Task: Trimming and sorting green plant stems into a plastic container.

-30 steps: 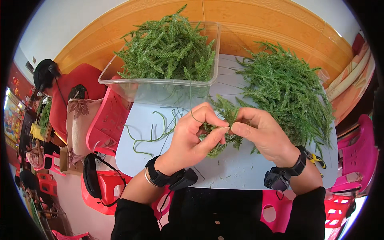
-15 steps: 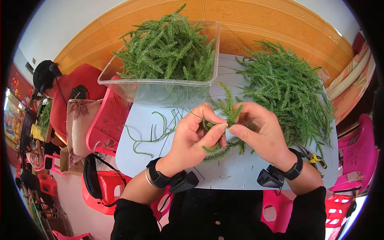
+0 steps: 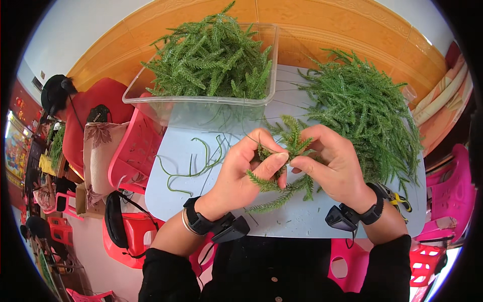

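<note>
Over the near part of the table, my left hand (image 3: 240, 171) is closed, thumb against forefinger, on an artificial green fir-like sprig (image 3: 292, 135). A thin green wire (image 3: 244, 117) runs up from the fingers of that hand. My right hand (image 3: 334, 166) pinches the same sprig from the other side, its thumb tip close to the left thumb. Needled side branches stick out above and below the fingers. The exact spot where the right fingertips grip is partly hidden by the foliage.
A clear plastic bin (image 3: 201, 102) heaped with green sprigs stands at the back left. More sprigs (image 3: 362, 116) lie piled at the right. Yellow-handled pliers (image 3: 397, 199) rest by my right wrist. Loose green stems (image 3: 186, 175) lie on the pale table (image 3: 166, 206). Another person (image 3: 58, 93) sits at far left.
Both hands stay close together at the sprig. The sprig has turned a little, its lower branches swinging left, and the right fingers have shifted slightly. The wire's upper end has moved slightly right.
</note>
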Available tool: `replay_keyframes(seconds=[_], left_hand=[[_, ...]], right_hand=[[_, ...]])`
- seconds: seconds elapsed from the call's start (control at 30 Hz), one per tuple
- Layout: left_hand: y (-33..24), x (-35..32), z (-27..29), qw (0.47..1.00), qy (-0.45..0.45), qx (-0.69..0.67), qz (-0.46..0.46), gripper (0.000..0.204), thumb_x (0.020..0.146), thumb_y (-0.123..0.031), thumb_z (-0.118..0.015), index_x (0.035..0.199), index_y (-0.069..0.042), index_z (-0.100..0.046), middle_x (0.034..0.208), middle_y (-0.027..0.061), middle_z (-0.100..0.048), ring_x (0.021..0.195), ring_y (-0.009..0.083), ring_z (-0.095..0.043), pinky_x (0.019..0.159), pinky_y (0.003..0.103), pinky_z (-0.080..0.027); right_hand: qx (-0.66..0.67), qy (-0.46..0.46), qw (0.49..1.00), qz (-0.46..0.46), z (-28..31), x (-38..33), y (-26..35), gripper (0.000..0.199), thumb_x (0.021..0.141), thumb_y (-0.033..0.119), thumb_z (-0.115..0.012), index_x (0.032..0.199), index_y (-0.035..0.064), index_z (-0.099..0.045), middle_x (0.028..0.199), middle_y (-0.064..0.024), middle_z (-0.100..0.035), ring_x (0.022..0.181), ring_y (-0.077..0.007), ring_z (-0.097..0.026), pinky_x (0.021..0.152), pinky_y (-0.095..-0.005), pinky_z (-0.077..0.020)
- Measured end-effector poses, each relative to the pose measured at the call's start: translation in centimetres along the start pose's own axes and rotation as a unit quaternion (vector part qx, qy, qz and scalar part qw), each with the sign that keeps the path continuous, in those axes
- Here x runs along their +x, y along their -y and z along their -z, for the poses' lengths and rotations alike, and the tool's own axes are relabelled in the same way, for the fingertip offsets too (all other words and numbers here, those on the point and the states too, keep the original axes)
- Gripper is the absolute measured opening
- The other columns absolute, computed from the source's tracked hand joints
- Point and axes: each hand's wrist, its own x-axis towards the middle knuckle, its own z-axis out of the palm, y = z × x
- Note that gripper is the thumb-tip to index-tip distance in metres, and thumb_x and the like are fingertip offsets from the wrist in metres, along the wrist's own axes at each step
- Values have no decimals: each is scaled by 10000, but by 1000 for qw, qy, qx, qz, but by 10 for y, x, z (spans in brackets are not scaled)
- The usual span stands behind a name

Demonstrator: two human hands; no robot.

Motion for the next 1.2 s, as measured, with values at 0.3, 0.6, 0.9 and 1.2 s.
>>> replay_keyframes(seconds=[0.3, 0.6, 0.9, 1.2], left_hand=[[2, 0, -1, 1000, -13, -18, 5, 88, 840, -93, -496, 830, -48, -420, 699, 32, -461, 543, 109, -515, 486, 215, -393], [-1, 2, -1, 994, -26, -71, 78, 91, 827, -89, -507, 807, -55, -425, 734, 25, -419, 523, 130, -496, 459, 226, -374], [4, 2, 3, 998, -9, -54, -18, 78, 856, -92, -477, 853, -45, -414, 692, 44, -519, 575, 83, -511, 501, 191, -394], [2, -2, 2, 997, 11, 33, -64, 57, 838, -34, -489, 862, -37, -437, 761, 24, -475, 607, 72, -511, 516, 186, -396]], right_hand=[[40, -29, 999, -17, -5, -2, 1, 220, 731, -11, -588, 929, -7, -491, 814, -47, -526, 766, -108, -536, 605, -237, -474], [-163, -30, 966, 201, 0, 1, -6, 106, 759, -28, -541, 864, -9, -539, 797, -41, -555, 721, -93, -528, 588, -246, -447], [181, -15, 978, -100, -3, 3, 5, 105, 832, 30, -447, 882, -22, -524, 823, -81, -547, 694, -141, -534, 613, -240, -428], [283, 74, 941, -168, 11, 4, 3, 278, 838, 261, -504, 880, -14, -509, 830, -80, -543, 696, -122, -488, 625, -230, -393]])
